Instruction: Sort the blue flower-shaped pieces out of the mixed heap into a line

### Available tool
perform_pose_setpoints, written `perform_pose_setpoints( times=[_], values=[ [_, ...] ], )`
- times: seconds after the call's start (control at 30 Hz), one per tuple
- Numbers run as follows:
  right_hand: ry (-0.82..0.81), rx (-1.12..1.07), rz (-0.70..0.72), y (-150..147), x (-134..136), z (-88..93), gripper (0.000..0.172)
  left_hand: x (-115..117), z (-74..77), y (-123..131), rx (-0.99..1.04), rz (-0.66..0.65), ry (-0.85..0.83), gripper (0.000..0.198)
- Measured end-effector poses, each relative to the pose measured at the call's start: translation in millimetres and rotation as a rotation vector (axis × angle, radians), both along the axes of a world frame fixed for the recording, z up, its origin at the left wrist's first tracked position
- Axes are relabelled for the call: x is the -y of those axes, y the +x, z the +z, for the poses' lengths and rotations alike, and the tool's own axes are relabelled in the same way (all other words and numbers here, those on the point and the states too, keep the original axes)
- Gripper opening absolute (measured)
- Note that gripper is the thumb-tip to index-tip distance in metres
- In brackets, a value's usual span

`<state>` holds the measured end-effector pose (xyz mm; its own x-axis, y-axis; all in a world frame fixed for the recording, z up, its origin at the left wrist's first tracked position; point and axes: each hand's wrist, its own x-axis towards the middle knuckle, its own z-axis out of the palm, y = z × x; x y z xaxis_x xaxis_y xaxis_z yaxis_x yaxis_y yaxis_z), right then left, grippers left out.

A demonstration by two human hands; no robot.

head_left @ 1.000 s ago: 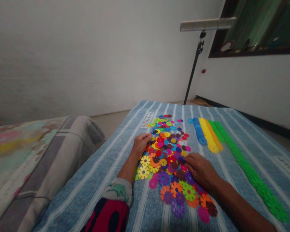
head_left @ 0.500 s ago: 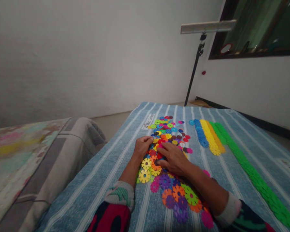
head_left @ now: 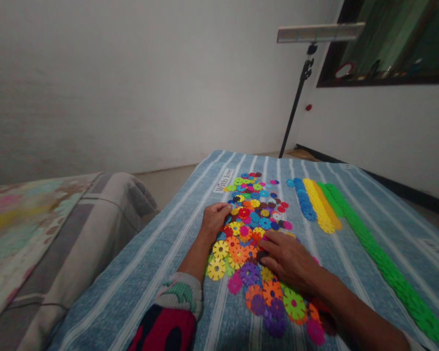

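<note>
Many flat, notched plastic discs shaped like flowers (head_left: 249, 274) lie in a long mixed heap of colours. My left hand (head_left: 215, 218) rests at the heap's left edge, its fingers drawn together by the discs. Whatever those fingertips hold, if anything, is hidden. Over the right side of the heap is my right hand (head_left: 287, 256), thumb and fingers apart, fingertips on or just above orange and dark discs. Blue rows (head_left: 304, 202), yellow rows (head_left: 319, 207) and a long green row (head_left: 384, 263) of overlapping discs lie off to the right.
The discs lie on a blue striped cloth (head_left: 146, 273) covering a table-like surface. A bed or couch with a grey-striped cover (head_left: 106, 209) stands on the left. Behind the far edge rises a black stand (head_left: 294, 109) with a light bar (head_left: 320, 32), near a window (head_left: 391, 44).
My right hand has moved right, away from the heap's middle, uncovering red, yellow, orange and blue discs. My left hand has stayed nearly in place. The view has shifted slightly.
</note>
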<state>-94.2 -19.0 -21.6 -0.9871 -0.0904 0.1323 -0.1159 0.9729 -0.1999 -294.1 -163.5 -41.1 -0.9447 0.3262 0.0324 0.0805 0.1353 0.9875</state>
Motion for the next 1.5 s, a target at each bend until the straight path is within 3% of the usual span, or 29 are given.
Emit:
perform_pose_setpoints(
  times=[0.23, 0.43, 0.57, 1.0, 1.5],
  values=[
    [0.028, 0.06, -0.09, -14, -5, 15.0, 0.034, 1, 4.0, 1, -0.056, -0.001, -0.036, 0.031],
    [0.068, 0.006, -0.237, -43, -21, 1.9, 0.019, 1, 4.1, 0, -0.094, -0.006, -0.06, 0.029],
    [0.048, -0.017, -0.296, -55, -35, -5.7, 0.02, 1, 5.1, 1, -0.08, -0.008, -0.052, 0.028],
    [-0.007, -0.064, -0.236, -95, -27, -13.6, 0.023, 1, 3.6, 0, -0.073, -0.021, -0.051, 0.027],
    [-0.117, -0.088, -0.26, -88, -52, -19.2, 0.02, -1, 3.9, 2, -0.064, -0.019, -0.036, 0.025]
  ],
)
